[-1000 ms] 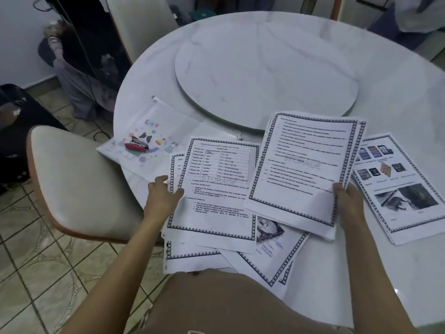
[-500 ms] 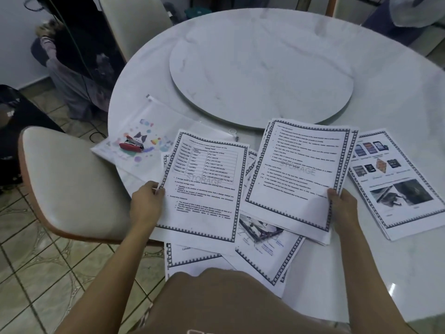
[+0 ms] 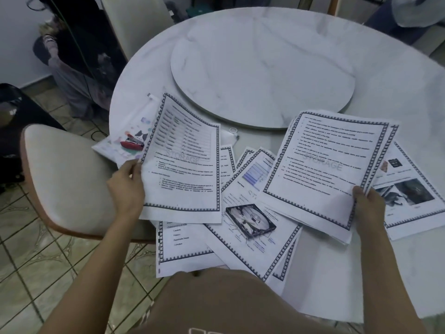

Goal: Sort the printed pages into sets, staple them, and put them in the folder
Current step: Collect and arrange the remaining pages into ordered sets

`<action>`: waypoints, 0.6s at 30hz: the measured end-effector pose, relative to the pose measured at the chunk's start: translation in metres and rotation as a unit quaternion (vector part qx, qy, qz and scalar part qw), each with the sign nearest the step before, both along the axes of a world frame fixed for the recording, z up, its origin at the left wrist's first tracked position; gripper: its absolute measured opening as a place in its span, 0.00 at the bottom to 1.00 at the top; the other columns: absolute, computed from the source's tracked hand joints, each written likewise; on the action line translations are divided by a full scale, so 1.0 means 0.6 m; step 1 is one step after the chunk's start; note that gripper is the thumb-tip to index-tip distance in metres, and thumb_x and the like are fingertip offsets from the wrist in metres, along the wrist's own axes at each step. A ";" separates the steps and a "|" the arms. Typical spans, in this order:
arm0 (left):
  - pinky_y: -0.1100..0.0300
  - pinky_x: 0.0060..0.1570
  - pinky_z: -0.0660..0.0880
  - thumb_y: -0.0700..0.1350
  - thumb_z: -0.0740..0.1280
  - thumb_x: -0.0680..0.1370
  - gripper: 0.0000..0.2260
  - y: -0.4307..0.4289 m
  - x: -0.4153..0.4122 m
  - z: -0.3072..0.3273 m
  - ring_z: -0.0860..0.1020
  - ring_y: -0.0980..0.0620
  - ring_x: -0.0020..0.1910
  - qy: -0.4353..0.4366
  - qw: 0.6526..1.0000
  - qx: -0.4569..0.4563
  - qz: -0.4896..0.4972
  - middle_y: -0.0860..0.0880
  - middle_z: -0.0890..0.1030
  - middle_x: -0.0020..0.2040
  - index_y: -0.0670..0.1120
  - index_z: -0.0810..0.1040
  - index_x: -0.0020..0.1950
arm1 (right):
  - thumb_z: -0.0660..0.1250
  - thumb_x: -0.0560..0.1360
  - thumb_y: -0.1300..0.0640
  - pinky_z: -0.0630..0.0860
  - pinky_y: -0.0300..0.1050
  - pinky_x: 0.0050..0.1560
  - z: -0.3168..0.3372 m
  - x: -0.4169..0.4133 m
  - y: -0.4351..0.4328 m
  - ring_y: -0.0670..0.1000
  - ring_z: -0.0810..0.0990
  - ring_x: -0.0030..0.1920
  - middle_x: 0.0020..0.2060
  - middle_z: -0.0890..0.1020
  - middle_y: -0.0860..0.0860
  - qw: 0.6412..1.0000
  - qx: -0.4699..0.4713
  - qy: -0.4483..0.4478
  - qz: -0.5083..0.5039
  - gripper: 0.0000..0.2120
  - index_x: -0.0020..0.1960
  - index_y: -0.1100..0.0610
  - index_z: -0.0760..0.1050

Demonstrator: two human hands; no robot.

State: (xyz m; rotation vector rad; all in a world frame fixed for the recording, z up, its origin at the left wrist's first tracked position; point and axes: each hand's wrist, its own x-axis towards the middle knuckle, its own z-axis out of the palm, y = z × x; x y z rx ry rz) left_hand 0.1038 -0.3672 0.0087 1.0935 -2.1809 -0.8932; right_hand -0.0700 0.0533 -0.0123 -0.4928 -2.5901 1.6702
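Observation:
My left hand (image 3: 126, 186) grips the left edge of a single bordered page with a table (image 3: 185, 169), lifted off the table and tilted. My right hand (image 3: 369, 208) holds a thin stack of text pages (image 3: 325, 169) by its lower right corner. Between them lie loose pages (image 3: 250, 220), one showing a hard-drive picture. A page with photos (image 3: 414, 196) lies at the right, partly under the stack. A red stapler (image 3: 132, 144) rests on the clear patterned folder (image 3: 120, 147) at the left, partly hidden by the lifted page.
A round white marble table (image 3: 397, 97) carries a raised turntable (image 3: 262, 68) at its centre. A cream chair (image 3: 65, 179) stands at the left, another chair (image 3: 134, 22) behind. Dark bags sit on the tiled floor (image 3: 36, 249). Pages overhang the table's near edge.
My left hand has lifted the table page up and leftward off the pile, uncovering the hard-drive page. My right hand's stack has shifted right and rotated slightly.

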 end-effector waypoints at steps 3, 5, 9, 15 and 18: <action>0.59 0.52 0.68 0.40 0.61 0.78 0.12 0.022 -0.020 -0.001 0.77 0.41 0.54 0.005 0.997 0.071 0.005 0.38 0.81 0.54 0.37 0.77 0.57 | 0.57 0.79 0.59 0.69 0.47 0.56 0.013 -0.002 0.007 0.56 0.74 0.56 0.60 0.76 0.60 0.999 -0.030 0.012 -0.018 0.16 0.63 0.66 0.70; 0.62 0.48 0.66 0.40 0.61 0.78 0.12 0.044 -0.035 -0.003 0.76 0.42 0.55 0.006 0.994 0.104 -0.015 0.38 0.80 0.54 0.37 0.77 0.57 | 0.57 0.80 0.60 0.67 0.43 0.58 0.019 -0.003 0.010 0.52 0.72 0.56 0.58 0.74 0.54 0.998 -0.057 0.019 -0.030 0.17 0.66 0.65 0.68; 0.61 0.49 0.67 0.41 0.60 0.79 0.11 0.085 -0.060 -0.016 0.76 0.43 0.55 -0.002 0.986 0.165 -0.036 0.39 0.80 0.55 0.38 0.77 0.57 | 0.58 0.79 0.59 0.69 0.46 0.62 0.025 -0.007 0.019 0.53 0.74 0.58 0.61 0.74 0.55 0.995 -0.078 0.029 -0.048 0.17 0.65 0.64 0.69; 0.65 0.45 0.65 0.40 0.59 0.79 0.11 0.122 -0.083 -0.019 0.72 0.50 0.47 -0.015 0.976 0.211 -0.050 0.44 0.79 0.51 0.39 0.76 0.58 | 0.59 0.78 0.58 0.70 0.46 0.58 0.030 -0.007 0.036 0.53 0.75 0.56 0.61 0.76 0.59 0.993 -0.094 0.027 -0.060 0.16 0.64 0.63 0.71; 0.61 0.47 0.67 0.41 0.60 0.79 0.11 0.125 -0.080 -0.028 0.74 0.49 0.47 -0.048 0.969 0.228 -0.081 0.45 0.79 0.51 0.40 0.77 0.58 | 0.59 0.79 0.58 0.70 0.46 0.57 0.032 -0.005 0.036 0.53 0.75 0.55 0.62 0.76 0.59 0.993 -0.095 0.020 -0.064 0.16 0.64 0.63 0.71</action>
